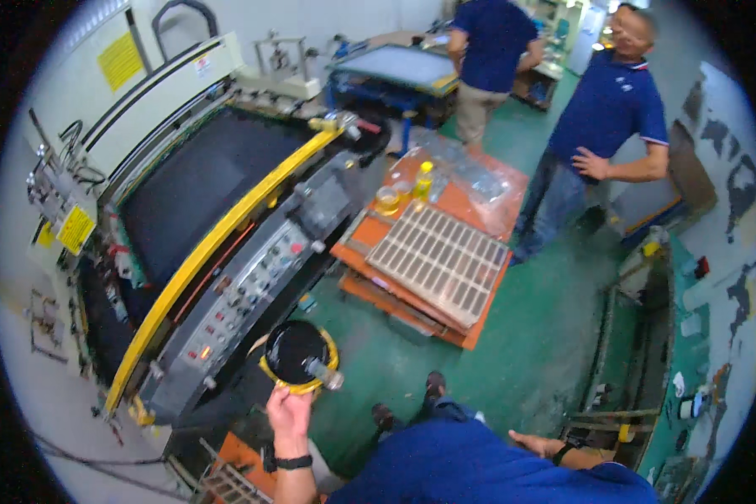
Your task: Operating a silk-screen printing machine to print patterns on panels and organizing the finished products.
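My left hand (pixel 289 410) grips the near rim of a yellow bucket (pixel 334 349). Glossy black liquid, perhaps ink, lies in the bucket. A greyish, see-through piece (pixel 324 375) rests across its right rim; its kind is unclear. Away to the right, beside my body, my right hand (pixel 532 440) is held out with its fingers extended and nothing in it. Left of the bucket stands a large printing machine with a dark screen (pixel 214 181), a curved yellow bar (pixel 227 227) and a control panel (pixel 235 298) with knobs and buttons.
Ahead, an orange table (pixel 517 186) bears a slotted, pale rack (pixel 441 260), a yellow bottle (pixel 423 181), a roll of tape (pixel 386 200) and plastic sheeting. One person (pixel 609 109) stands at the right; another (pixel 494 50) is farther back by a blue-framed table (pixel 395 65). Metal frames (pixel 613 420) line the right.
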Action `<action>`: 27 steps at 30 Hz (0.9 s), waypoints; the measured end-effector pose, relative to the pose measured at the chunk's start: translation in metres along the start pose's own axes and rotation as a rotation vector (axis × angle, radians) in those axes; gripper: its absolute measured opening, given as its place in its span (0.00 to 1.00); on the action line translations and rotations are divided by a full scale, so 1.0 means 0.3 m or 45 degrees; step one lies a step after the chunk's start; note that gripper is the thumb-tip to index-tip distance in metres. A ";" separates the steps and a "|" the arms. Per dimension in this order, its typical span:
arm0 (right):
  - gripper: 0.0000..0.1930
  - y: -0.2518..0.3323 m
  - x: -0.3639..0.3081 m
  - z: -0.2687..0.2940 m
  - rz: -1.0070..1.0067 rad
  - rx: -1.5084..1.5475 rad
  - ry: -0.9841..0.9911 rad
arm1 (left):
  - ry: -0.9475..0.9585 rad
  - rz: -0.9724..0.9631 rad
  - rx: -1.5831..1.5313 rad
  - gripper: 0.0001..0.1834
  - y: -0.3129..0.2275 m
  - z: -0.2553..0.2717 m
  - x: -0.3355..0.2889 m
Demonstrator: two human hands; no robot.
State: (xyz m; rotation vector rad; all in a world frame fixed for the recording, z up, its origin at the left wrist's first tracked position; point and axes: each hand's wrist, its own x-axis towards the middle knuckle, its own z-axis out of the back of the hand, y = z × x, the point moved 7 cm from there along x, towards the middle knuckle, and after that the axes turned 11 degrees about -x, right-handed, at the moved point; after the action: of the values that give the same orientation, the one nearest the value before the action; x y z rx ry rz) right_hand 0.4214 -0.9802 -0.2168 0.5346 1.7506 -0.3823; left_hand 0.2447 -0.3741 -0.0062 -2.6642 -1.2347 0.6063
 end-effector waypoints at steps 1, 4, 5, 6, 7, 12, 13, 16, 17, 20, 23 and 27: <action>0.42 0.111 -0.128 -0.084 -0.013 -0.145 -0.025 | 0.007 -0.009 -0.018 0.18 -0.004 0.000 -0.006; 0.46 0.238 -0.092 -0.107 0.058 -0.218 -0.198 | -0.016 -0.019 -0.016 0.16 -0.043 0.043 0.029; 0.48 0.256 -0.048 -0.099 0.088 -0.203 -0.276 | 0.000 -0.019 -0.014 0.15 -0.051 0.093 0.046; 0.48 0.289 -0.074 -0.134 0.107 -0.183 -0.294 | 0.007 -0.022 -0.005 0.14 -0.055 0.128 0.062; 0.49 0.363 -0.125 -0.179 0.149 -0.203 -0.284 | -0.016 -0.035 -0.001 0.13 -0.057 0.138 0.068; 0.50 0.469 -0.107 -0.200 0.225 -0.272 -0.331 | 0.000 0.003 -0.021 0.11 -0.010 0.193 0.121; 0.49 0.522 -0.111 -0.188 0.322 -0.324 -0.412 | -0.044 -0.021 0.014 0.10 -0.005 0.176 0.114; 0.49 0.682 -0.189 -0.250 0.543 -0.391 -0.464 | -0.013 0.027 -0.027 0.18 -0.014 0.200 0.130; 0.48 0.724 -0.227 -0.278 0.659 -0.409 -0.433 | -0.001 0.029 -0.028 0.19 -0.019 0.202 0.127; 0.48 0.731 -0.262 -0.314 0.796 -0.188 -0.111 | 0.047 0.030 0.016 0.20 -0.005 0.146 0.122; 0.43 0.510 -0.267 -0.136 0.379 -0.159 -0.301 | 0.021 0.050 -0.026 0.17 -0.003 0.187 0.144; 0.45 0.781 -0.541 0.081 0.859 0.237 -0.889 | 0.028 0.092 -0.026 0.12 0.004 0.145 0.137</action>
State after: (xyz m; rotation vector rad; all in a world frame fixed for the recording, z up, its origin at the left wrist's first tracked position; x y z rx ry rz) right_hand 0.5988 -0.8205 -0.0593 0.9500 0.8017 -0.2074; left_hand 0.2513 -0.3453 -0.0584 -2.7356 -1.1493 0.5762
